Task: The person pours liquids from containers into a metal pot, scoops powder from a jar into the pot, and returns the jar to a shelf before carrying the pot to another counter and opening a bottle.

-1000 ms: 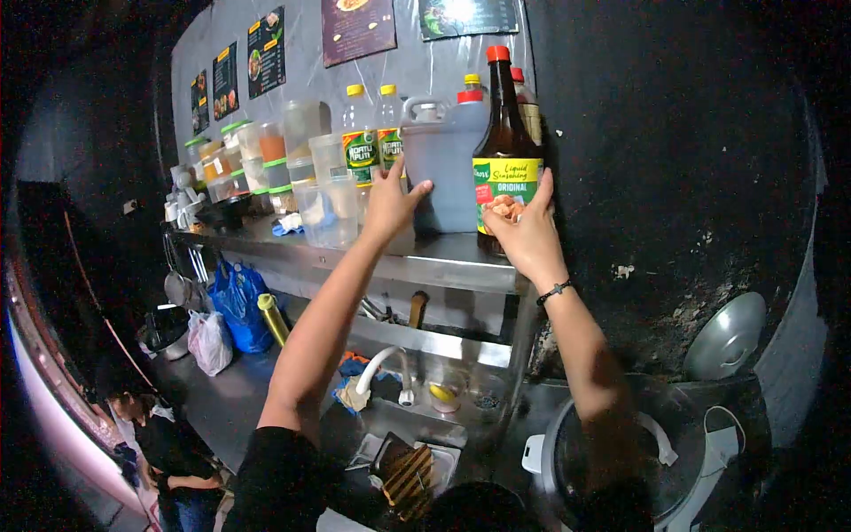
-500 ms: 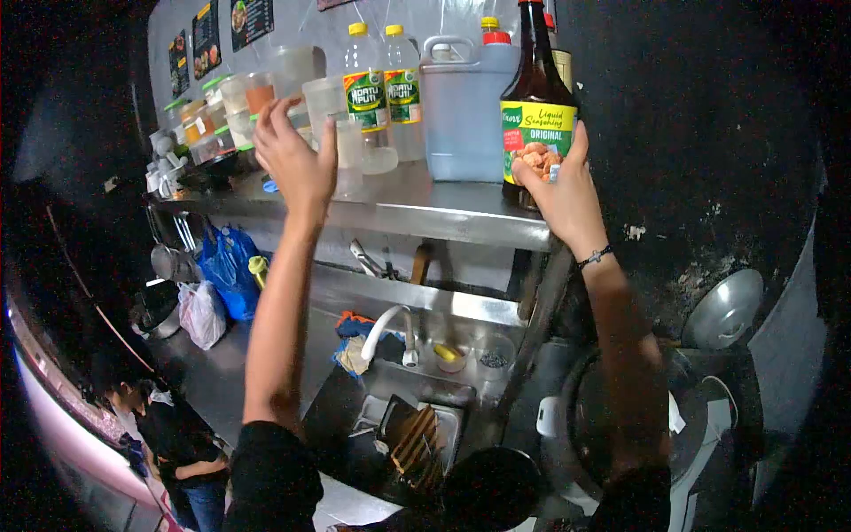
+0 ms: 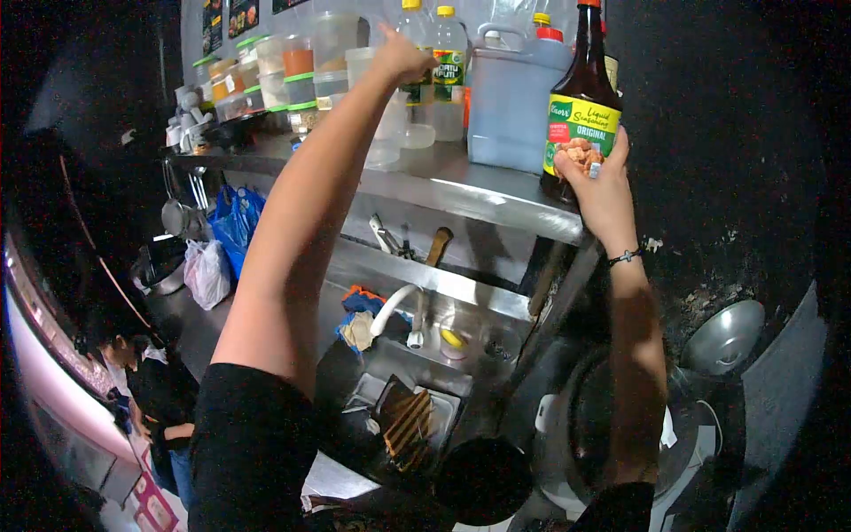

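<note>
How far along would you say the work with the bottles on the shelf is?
Already done, it seems: the seasoning bottle is upright near the shelf's right end, beside the large jug. In hand: the right hand grips that bottle, while the left hand is raised at the yellow-capped bottles; its grip is unclear. Remaining, probably: releasing the seasoning bottle and finishing the left hand's reach.
</note>
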Motion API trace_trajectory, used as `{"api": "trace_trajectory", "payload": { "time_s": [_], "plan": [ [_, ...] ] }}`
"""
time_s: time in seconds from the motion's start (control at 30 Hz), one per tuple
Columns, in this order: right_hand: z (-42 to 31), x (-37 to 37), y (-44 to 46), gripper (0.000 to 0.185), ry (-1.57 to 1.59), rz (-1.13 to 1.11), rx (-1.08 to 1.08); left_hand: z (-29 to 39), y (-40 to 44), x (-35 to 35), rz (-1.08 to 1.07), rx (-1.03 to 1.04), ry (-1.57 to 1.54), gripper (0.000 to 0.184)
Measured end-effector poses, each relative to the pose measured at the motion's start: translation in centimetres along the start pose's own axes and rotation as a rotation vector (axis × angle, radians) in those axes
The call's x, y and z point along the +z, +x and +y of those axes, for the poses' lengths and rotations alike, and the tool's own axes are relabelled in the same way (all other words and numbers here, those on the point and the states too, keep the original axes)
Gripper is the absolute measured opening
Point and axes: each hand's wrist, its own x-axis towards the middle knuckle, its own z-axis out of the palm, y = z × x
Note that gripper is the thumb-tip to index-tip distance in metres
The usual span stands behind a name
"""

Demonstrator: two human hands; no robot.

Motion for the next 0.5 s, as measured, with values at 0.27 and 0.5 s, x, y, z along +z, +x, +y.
{"api": "trace_trajectory", "payload": {
  "time_s": [0.27,0.5],
  "plan": [
    [0.1,-0.1,-0.3,0.092,0.001,0.051,-0.043,-0.9,2.8,1.0,-0.134,-0.027,0.144,0.106],
    [-0.3,-0.4,-0.4,0.091,0.002,0.002,-0.014,0.2,1.7,2.6,0.066,0.023,0.052,0.102]
  ]
}}
